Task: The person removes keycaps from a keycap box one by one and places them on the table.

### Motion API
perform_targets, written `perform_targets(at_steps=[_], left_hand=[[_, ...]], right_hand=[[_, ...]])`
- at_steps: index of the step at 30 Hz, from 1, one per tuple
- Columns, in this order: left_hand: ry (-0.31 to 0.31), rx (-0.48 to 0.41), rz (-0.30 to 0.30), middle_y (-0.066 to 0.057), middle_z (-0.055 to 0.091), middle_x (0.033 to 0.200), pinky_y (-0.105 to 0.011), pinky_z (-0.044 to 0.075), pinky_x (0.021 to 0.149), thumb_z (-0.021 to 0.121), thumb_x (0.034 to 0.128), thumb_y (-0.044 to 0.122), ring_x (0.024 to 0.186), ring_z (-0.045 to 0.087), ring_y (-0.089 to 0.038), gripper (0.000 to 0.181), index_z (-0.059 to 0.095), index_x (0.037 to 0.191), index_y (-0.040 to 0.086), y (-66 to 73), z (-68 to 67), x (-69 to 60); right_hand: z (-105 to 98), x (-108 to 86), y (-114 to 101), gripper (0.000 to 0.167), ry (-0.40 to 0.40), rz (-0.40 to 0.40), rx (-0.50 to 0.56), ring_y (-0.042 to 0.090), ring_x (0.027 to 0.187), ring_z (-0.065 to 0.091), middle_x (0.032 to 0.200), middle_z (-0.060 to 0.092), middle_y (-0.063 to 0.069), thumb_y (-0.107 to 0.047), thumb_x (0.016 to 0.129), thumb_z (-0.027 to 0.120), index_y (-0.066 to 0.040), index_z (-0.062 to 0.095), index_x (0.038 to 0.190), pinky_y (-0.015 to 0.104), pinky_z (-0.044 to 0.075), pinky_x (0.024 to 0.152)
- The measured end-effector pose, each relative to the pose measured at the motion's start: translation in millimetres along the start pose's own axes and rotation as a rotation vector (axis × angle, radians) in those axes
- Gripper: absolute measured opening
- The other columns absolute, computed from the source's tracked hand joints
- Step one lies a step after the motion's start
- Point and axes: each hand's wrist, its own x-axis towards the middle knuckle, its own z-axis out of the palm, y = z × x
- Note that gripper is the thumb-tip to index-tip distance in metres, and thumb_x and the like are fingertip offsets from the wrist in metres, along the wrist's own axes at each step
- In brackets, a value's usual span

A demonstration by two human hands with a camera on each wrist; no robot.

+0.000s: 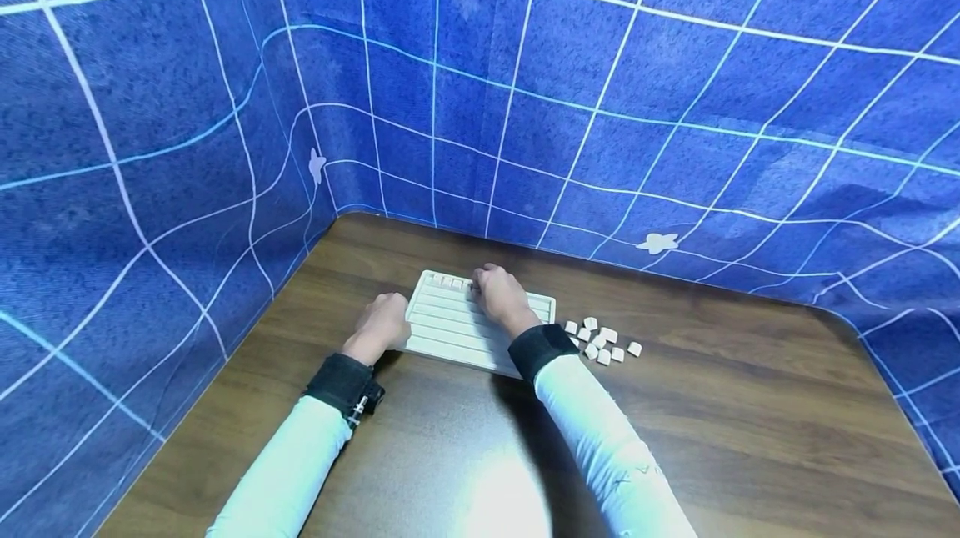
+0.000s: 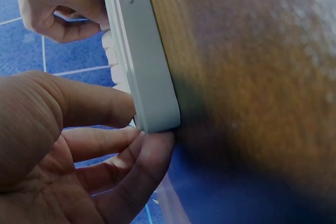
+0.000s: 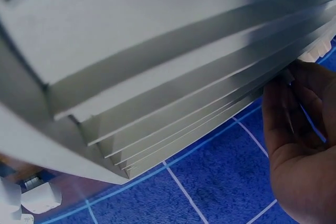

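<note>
One bare left hand [image 1: 384,323], below a black wristband [image 1: 339,384] and white sleeve, pinches the near-left corner area of a flat, off-white rectangular tray with long parallel ridges [image 1: 442,317], its thumb and fingertips close together on the rim, probably to keep the tray from sliding. The tray lies on the brown wood-grain tabletop [image 1: 712,404], its long side running left to right. At the left end of its farthest row sit several small, off-white block-shaped pieces [image 1: 447,281] side by side, apparently kept in line by the ridges. Next along that row, the right hand [image 1: 500,298] has its fingertips narrowed on what looks like a similar pale piece [image 3: 287,75], partly hidden by the fingers; a fingertip grip suits something so small. Right of the tray, loose off-white blocks [image 1: 608,335] lie scattered in a cluster, seemingly placed there for easy reach by the right hand.
</note>
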Motion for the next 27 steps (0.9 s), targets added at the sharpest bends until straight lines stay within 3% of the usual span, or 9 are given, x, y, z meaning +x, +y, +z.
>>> perform_targets(at_steps=[5,9,13,19,27], left_hand=[[0.003,-0.001,0.012,-0.015,0.063,0.096,-0.041,0.051,0.072,0.055,0.0845,0.002,0.081,0.057,-0.026,0.013,0.064,0.093,0.000,0.7,-1.0,0.4],[0.004,-0.003,0.018,-0.015,0.063,0.096,-0.041,0.050,0.070,0.054,0.0842,0.001,0.080,0.057,-0.026,0.013,0.064,0.092,-0.001,-0.2,-1.1,0.6],[0.009,-0.007,0.019,-0.016,0.063,0.096,-0.040,0.051,0.071,0.055,0.0836,0.001,0.080,0.057,-0.026,0.013,0.064,0.092,-0.001,-1.6,-0.1,0.7],[0.002,0.006,0.026,-0.016,0.063,0.097,-0.040,0.051,0.071,0.055,0.0841,0.001,0.080,0.057,-0.026,0.015,0.065,0.095,-0.002,-1.8,1.7,0.9],[0.012,-0.001,0.030,-0.015,0.062,0.094,-0.039,0.049,0.069,0.055,0.0841,0.001,0.078,0.057,-0.026,0.012,0.063,0.092,-0.001,-0.8,0.2,1.3]], right_hand=[[-6,-3.4,3,0.004,0.027,-0.001,0.041,0.028,0.098,0.069,0.107,0.069,0.013,-0.005,0.084,0.067,-0.008,0.067,0.086,0.039,0.056,0.081],[-13,-9.6,8,0.006,0.066,-0.014,0.056,0.026,0.088,0.068,0.097,0.066,0.010,-0.002,0.083,0.067,-0.007,0.068,0.086,0.037,0.056,0.075],[-24,-21.4,18,0.008,0.141,-0.077,0.088,0.022,0.079,0.066,0.087,0.063,0.008,0.001,0.080,0.067,-0.007,0.068,0.082,0.034,0.055,0.070],[-38,-50.6,37,0.006,0.250,-0.217,0.138,0.021,0.073,0.066,0.081,0.064,0.008,-0.001,0.078,0.072,-0.004,0.067,0.081,0.032,0.056,0.066],[-56,-97.6,62,0.013,0.255,-0.255,0.150,0.020,0.078,0.065,0.081,0.065,0.007,0.000,0.077,0.076,-0.004,0.066,0.083,0.033,0.056,0.071]])
